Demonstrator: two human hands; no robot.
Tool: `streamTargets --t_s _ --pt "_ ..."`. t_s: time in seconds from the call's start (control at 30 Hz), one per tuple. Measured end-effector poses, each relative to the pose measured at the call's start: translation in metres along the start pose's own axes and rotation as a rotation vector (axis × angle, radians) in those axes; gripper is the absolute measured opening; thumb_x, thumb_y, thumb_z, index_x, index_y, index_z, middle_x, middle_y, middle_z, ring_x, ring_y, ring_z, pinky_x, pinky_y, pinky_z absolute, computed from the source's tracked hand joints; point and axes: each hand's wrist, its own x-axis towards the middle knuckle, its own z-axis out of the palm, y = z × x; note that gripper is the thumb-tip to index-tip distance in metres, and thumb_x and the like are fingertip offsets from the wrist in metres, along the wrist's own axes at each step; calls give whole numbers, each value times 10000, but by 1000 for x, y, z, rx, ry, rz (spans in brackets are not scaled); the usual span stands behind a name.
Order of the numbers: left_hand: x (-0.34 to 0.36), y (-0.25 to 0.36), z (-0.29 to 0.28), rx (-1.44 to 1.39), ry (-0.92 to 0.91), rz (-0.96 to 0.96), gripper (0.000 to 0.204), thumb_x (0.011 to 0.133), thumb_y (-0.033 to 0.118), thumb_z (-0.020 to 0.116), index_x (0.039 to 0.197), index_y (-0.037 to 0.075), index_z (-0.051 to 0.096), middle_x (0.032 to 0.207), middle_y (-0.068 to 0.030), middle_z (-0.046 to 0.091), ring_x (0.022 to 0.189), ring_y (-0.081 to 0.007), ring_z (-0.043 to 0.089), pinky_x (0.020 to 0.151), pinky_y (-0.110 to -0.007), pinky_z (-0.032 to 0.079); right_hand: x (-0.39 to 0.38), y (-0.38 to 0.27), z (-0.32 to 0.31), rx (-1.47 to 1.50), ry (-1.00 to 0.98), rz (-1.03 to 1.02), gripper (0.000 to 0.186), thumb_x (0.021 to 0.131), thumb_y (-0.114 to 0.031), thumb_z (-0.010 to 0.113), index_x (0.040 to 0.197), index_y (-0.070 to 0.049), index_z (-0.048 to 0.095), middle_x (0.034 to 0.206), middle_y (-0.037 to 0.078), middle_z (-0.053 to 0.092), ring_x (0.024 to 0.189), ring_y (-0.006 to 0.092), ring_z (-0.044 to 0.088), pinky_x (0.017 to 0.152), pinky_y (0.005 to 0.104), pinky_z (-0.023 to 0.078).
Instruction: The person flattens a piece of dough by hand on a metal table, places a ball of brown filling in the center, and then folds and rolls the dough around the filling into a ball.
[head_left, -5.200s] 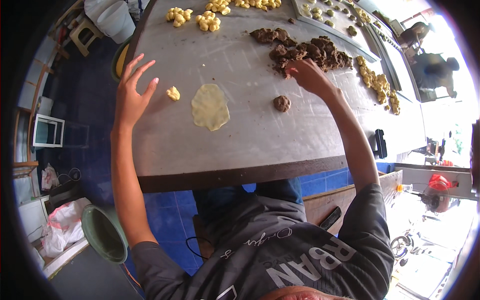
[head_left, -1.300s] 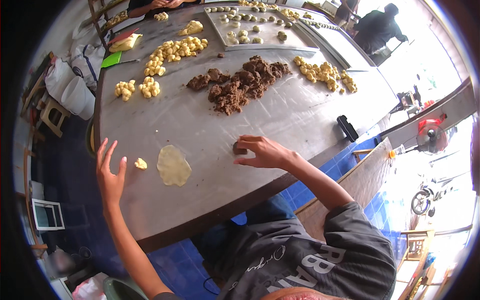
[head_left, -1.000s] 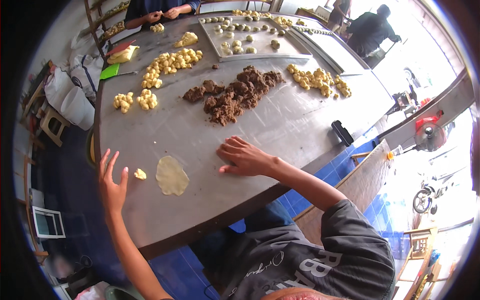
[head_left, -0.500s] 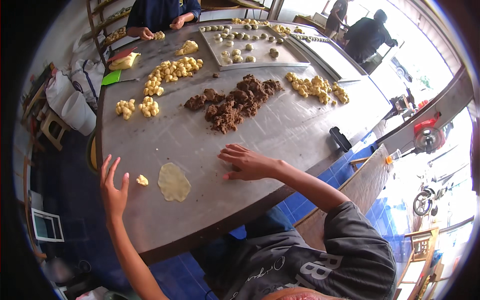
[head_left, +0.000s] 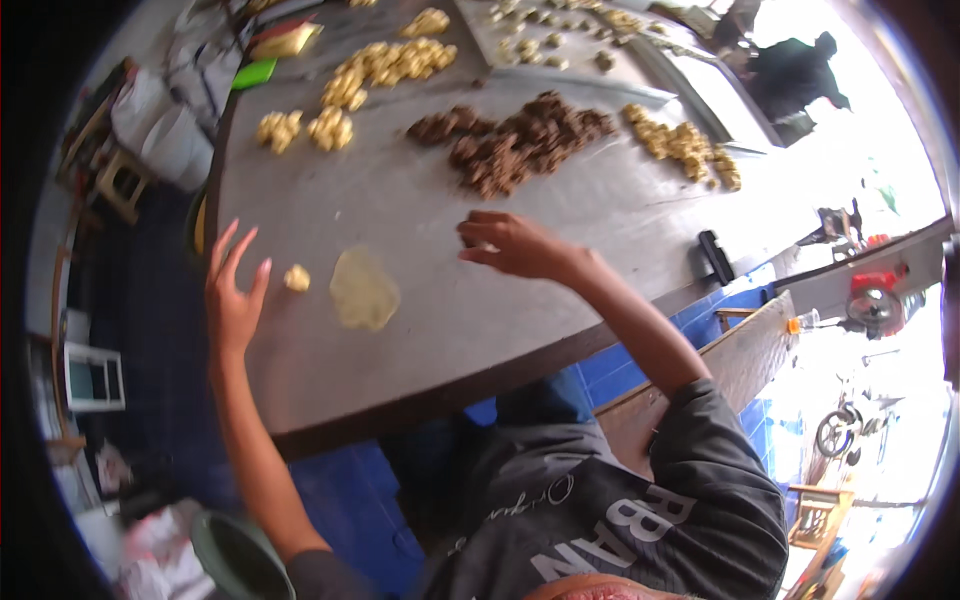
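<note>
A flat, thin round of pale dough (head_left: 364, 290) lies on the metal-topped table (head_left: 450, 345) between my hands. Just left of it sits a small yellow dough lump (head_left: 297, 278). My left hand (head_left: 233, 305) is raised by the table's left edge, fingers spread, holding nothing. My right hand (head_left: 515, 245) is over the table right of the dough round, its fingers curled in. A dark patch shows at its fingertips, but what they hold, if anything, is unclear. Beyond that hand lies a crumbly brown heap of filling (head_left: 535, 145).
Yellow dough lumps cluster at the back left (head_left: 390, 65) and right (head_left: 685, 150). A metal tray (head_left: 570, 85) bears small greenish balls. A black object (head_left: 715, 257) lies at the right table edge. A person in dark clothes (head_left: 795, 75) stands far right.
The view has tipped, so the table sits higher in the picture. My right hand's fingers have gone from stretched out to curled. My left hand stays spread.
</note>
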Motion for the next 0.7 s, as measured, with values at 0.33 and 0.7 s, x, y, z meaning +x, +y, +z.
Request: streamTargets --t_s 0.33,0.7 --pt "-10 -8 -2 1 -11 -87 403 854 131 673 1252 115 611 1376 -110 511 1267 -321 492 1051 -409 407 39 -17 -25 -49 -676 320 639 850 -400 708 1359 -75 499 1316 126 551 1238 292 485 1030 405 411" --pt "-8 -12 -1 20 -7 -51 413 844 132 682 1250 118 615 1368 -110 519 1267 -310 492 1050 -409 403 33 -20 -24 -106 -604 172 576 857 -262 693 1354 -57 486 1317 116 537 1204 295 512 1021 394 420"
